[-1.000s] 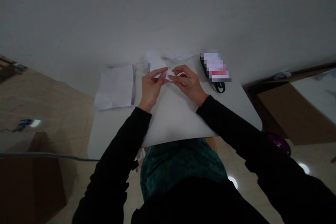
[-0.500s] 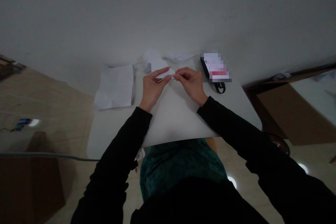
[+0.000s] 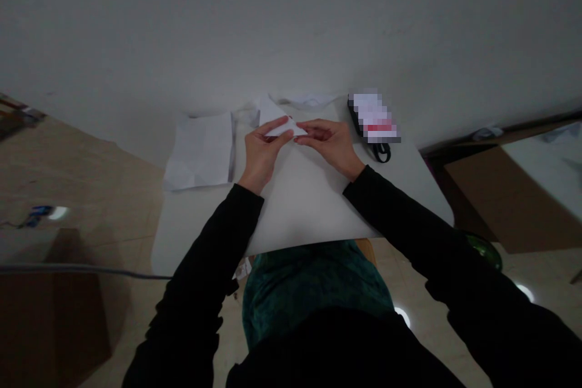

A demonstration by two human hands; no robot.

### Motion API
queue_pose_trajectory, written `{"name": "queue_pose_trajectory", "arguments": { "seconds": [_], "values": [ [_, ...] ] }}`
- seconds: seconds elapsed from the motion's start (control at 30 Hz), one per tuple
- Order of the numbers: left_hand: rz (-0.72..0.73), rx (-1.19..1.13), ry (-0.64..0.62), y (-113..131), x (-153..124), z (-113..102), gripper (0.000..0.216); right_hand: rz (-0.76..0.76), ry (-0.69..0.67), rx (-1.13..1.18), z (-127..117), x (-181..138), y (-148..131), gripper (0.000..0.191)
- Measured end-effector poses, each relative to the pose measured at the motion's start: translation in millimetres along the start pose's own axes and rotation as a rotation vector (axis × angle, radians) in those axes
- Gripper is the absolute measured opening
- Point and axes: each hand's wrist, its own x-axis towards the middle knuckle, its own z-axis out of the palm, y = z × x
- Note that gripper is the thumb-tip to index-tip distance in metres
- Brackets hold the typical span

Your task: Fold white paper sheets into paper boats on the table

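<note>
Over the far part of the white table [image 3: 291, 212], both hands hold one folded piece of white paper [image 3: 271, 110] with a pointed upper end. My left hand [image 3: 262, 148] pinches it between thumb and fingers from the left. At the paper's right corner, the fingertips of my right hand [image 3: 331, 140] are closed on it. Part of the folded paper is covered by my fingers. Left of my hands lies a stack of creased white sheets [image 3: 200, 148].
A dark case with a blurred white and red top [image 3: 375, 114] and a black strap loop [image 3: 382, 152] lies at the table's right. Crumpled white paper [image 3: 313, 99] rests along the wall. Brown cardboard [image 3: 513, 200] stands beyond the table's right side.
The folded paper has tipped lower and its upper point has dropped. My right fingers have shifted slightly left along its corner, and my left hand has moved a little left.
</note>
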Motion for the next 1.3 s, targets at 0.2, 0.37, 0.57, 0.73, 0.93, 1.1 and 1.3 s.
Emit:
{"name": "queue_pose_trajectory", "arguments": {
  "seconds": [0.2,0.37,0.57,0.73,0.93,1.1,1.3],
  "values": [
    [0.004,0.012,-0.034,4,-2,2,0.041,0.031,0.036,-0.009,1,-2,-3,0.035],
    [0.062,0.017,-0.106,8,-5,5,0.038,0.004,0.034,-0.026,1,-1,-3,0.033],
    [0.066,0.044,-0.076,10,-5,3,0.032,-0.030,0.010,-0.049,1,-2,-4,0.035],
    [0.071,0.066,-0.016,8,-2,3,0.028,-0.011,0.006,-0.050,3,-5,-11,0.031],
    [0.072,0.073,0.017,3,-1,5,0.032,0.029,0.023,0.012,7,-4,-13,0.034],
    [0.078,0.136,0.034,2,-2,6,0.032,0.046,0.041,0.009,8,-3,-10,0.044],
    [0.062,0.116,0.024,3,-7,10,0.035,0.045,0.015,0.013,9,-4,-5,0.041]
  ]
}}
